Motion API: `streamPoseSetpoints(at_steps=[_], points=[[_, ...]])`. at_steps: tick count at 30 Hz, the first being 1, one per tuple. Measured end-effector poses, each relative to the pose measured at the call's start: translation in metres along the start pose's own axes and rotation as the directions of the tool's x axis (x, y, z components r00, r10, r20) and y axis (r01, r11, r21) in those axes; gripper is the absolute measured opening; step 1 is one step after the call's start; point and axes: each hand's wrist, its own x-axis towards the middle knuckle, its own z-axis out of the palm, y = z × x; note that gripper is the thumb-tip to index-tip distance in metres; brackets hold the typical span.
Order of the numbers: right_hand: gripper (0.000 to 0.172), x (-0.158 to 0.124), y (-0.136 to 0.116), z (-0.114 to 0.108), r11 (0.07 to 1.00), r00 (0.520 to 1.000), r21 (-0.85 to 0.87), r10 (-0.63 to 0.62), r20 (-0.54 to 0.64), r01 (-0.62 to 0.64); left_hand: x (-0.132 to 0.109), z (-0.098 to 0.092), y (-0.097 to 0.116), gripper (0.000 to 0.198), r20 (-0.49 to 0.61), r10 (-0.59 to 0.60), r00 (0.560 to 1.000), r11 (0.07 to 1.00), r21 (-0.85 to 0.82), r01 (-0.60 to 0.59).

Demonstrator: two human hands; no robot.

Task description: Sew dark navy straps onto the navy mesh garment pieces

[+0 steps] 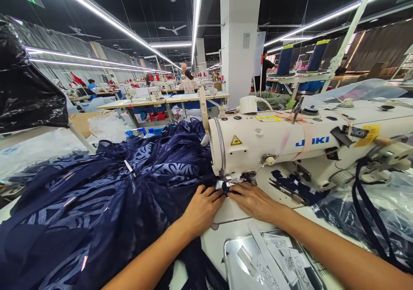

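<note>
The left grip (204, 207) rests with its fingertips down on dark blue cloth (109, 212) right beside the needle area of the sewing machine (274, 139); whether its fingers are pinched together on the cloth, I cannot tell. The right grip (254, 198) lies just across from it, fingertips at the same spot under the machine's head, its finger closure equally hidden. The cloth, patterned with paler leaf-like shapes, spreads in a large heap to the left of the machine, partly sheer and folded over itself.

Below the right forearm, a metal tray (226, 255) on the white counter (213, 240) holds white labels (268, 277) printed "valege". Further right, a dark strap (364, 197) hangs in front of a clear plastic bag (395, 208). Two dark thread cones (285, 60) with yellow tops stand behind the machine.
</note>
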Motion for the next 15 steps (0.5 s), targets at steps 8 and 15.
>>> streamPoseSetpoints(at_steps=[8, 15], points=[[0.024, 0.0025, -0.0015, 0.0006, 1.000, 1.000, -0.019, 0.018, 0.010, -0.018, 0.0018, -0.0007, -0.0018, 0.028, 0.011, -0.042, 0.999, 0.999, -0.033, 0.042], [0.030, -0.0006, 0.0035, 0.0037, 0.994, 0.994, 0.018, 0.104, 0.036, -0.105, 0.0083, -0.0001, -0.0092, 0.030, 0.031, -0.071, 0.997, 0.997, -0.038, 0.072]])
